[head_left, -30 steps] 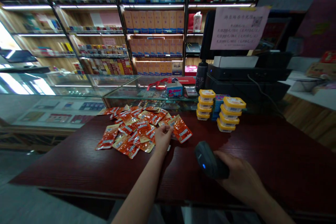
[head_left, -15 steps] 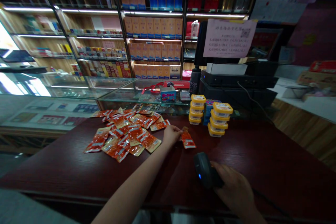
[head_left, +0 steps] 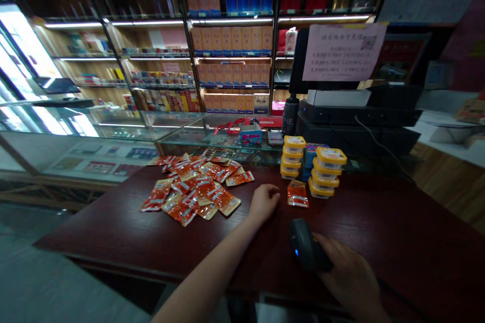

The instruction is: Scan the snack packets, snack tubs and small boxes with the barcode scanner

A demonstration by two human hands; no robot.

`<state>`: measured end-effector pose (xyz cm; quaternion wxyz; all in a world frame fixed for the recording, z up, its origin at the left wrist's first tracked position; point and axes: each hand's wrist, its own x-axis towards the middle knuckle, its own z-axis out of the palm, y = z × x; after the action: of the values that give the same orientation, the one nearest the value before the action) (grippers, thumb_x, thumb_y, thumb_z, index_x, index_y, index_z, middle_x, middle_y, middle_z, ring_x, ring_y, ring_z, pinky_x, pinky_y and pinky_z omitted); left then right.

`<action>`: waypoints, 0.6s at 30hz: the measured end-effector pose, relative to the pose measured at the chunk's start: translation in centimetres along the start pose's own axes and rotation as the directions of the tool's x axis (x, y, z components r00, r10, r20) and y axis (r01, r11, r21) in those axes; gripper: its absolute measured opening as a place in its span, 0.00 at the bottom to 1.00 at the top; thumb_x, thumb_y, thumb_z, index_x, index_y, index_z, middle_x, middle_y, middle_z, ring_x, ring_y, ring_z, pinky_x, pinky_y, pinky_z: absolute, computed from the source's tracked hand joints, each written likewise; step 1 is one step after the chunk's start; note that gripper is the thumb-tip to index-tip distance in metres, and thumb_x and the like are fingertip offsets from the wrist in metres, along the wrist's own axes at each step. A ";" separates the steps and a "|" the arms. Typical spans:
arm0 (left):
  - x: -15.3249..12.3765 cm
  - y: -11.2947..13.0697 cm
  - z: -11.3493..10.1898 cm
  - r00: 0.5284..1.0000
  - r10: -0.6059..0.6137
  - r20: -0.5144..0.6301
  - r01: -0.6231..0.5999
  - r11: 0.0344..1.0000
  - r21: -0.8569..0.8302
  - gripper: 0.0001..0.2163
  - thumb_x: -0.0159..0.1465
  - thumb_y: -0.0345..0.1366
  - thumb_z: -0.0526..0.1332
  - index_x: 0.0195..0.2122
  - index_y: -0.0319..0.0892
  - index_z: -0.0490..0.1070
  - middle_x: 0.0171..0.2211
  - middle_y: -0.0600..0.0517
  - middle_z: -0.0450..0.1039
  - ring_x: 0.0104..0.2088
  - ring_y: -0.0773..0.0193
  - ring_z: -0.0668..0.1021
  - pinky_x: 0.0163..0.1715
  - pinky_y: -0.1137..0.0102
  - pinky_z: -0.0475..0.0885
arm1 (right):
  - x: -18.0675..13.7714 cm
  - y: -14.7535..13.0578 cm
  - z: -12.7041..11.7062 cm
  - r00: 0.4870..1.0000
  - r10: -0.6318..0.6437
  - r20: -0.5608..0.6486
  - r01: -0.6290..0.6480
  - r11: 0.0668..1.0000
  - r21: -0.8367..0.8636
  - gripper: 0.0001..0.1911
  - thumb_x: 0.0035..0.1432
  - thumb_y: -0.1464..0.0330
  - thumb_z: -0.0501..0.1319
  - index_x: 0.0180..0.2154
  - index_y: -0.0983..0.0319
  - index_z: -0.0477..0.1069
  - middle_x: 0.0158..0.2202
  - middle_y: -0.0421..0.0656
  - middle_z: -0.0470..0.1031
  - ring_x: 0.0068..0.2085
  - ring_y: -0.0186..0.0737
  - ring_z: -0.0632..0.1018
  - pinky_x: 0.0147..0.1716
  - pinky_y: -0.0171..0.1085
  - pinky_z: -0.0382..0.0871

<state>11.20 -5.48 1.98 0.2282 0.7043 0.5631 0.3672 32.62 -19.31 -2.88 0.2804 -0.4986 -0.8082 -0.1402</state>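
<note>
My left hand [head_left: 265,200] is over the dark red counter, fingers loosely curled, a small gap between thumb and forefinger, nothing visible in it. Just to its right, apart from it, a single orange snack packet [head_left: 298,195] lies flat with its label strip nearest me. My right hand [head_left: 350,272] is wrapped around a black barcode scanner [head_left: 305,247]; a blue light glows on the scanner's side, and its head is tilted toward the packet. Left of my left hand spreads a loose heap of similar orange packets [head_left: 204,189].
Two stacks of yellow-lidded tubs, the left stack [head_left: 291,157] and the right stack [head_left: 326,174], stand behind the single packet. Beyond them are a glass display case [head_left: 212,133] and a monitor with a pink notice [head_left: 341,53]. A cable trails from the scanner to the lower right.
My left hand has let go of the single packet and drawn away from it. The packet now lies closer to the tub stacks. The scanner stays in my right hand, and the view has turned slightly left.
</note>
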 end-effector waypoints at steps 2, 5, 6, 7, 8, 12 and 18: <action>-1.1 -0.5 -2.6 0.998 0.045 -0.036 -0.036 0.975 0.220 0.09 0.59 0.31 0.60 0.40 0.41 0.76 0.40 0.46 0.76 0.43 0.59 0.75 0.47 0.65 0.68 | 0.0 0.0 -0.1 1.000 0.015 -0.019 -0.015 1.000 0.008 0.21 0.52 0.72 0.59 0.50 0.59 0.64 0.39 0.43 0.79 0.35 0.41 0.79 0.34 0.37 0.71; -2.4 -1.5 -6.4 0.981 0.049 -0.186 0.059 0.846 0.530 0.10 0.59 0.33 0.59 0.41 0.41 0.74 0.43 0.42 0.72 0.49 0.51 0.71 0.50 0.58 0.64 | -0.1 -0.1 -0.2 0.999 0.038 0.005 -0.038 0.999 0.035 0.19 0.54 0.70 0.59 0.49 0.58 0.65 0.39 0.42 0.79 0.35 0.41 0.80 0.35 0.38 0.71; -2.7 -1.9 -7.5 0.965 0.023 -0.261 0.141 0.794 0.592 0.11 0.58 0.35 0.60 0.42 0.40 0.73 0.45 0.40 0.71 0.51 0.47 0.69 0.49 0.56 0.63 | -0.2 -0.1 -0.2 0.999 0.040 0.020 -0.041 0.998 0.040 0.20 0.54 0.70 0.59 0.50 0.57 0.65 0.40 0.42 0.79 0.36 0.42 0.80 0.35 0.37 0.72; -3.0 -2.4 -8.3 0.944 -0.012 -0.330 0.229 0.744 0.628 0.14 0.57 0.37 0.62 0.43 0.39 0.72 0.46 0.38 0.69 0.51 0.44 0.68 0.49 0.54 0.62 | -0.2 -0.1 -0.1 0.999 0.043 0.033 -0.044 0.998 0.039 0.20 0.54 0.69 0.60 0.50 0.57 0.65 0.41 0.43 0.79 0.37 0.42 0.80 0.35 0.38 0.72; -3.2 -3.0 -9.0 0.922 -0.051 -0.383 0.307 0.699 0.646 0.17 0.55 0.40 0.64 0.44 0.38 0.71 0.47 0.36 0.68 0.51 0.41 0.67 0.48 0.53 0.62 | -0.3 -0.1 -0.1 0.998 0.049 0.039 -0.050 0.998 0.035 0.20 0.54 0.69 0.60 0.50 0.57 0.65 0.41 0.43 0.79 0.37 0.43 0.80 0.35 0.38 0.72; -3.9 -4.8 -10.1 0.896 -0.129 -0.426 0.411 0.607 0.680 0.21 0.52 0.50 0.64 0.38 0.37 0.71 0.45 0.35 0.68 0.49 0.39 0.68 0.47 0.53 0.61 | -0.7 0.1 0.3 0.995 0.082 0.051 -0.083 0.996 0.013 0.22 0.55 0.69 0.58 0.52 0.57 0.63 0.44 0.44 0.78 0.40 0.44 0.79 0.36 0.40 0.72; -4.0 -5.3 -10.4 0.898 -0.143 -0.417 0.379 0.732 0.566 0.23 0.52 0.47 0.66 0.43 0.39 0.65 0.41 0.40 0.71 0.44 0.47 0.73 0.44 0.60 0.65 | -0.5 0.2 0.0 0.997 0.051 0.058 -0.050 0.999 -0.013 0.21 0.55 0.69 0.58 0.52 0.58 0.65 0.42 0.43 0.79 0.39 0.42 0.80 0.36 0.37 0.72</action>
<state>-0.51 -8.93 3.53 -0.0752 0.5758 0.7789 0.2369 32.96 -19.60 -3.19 0.2575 -0.5241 -0.8024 -0.1230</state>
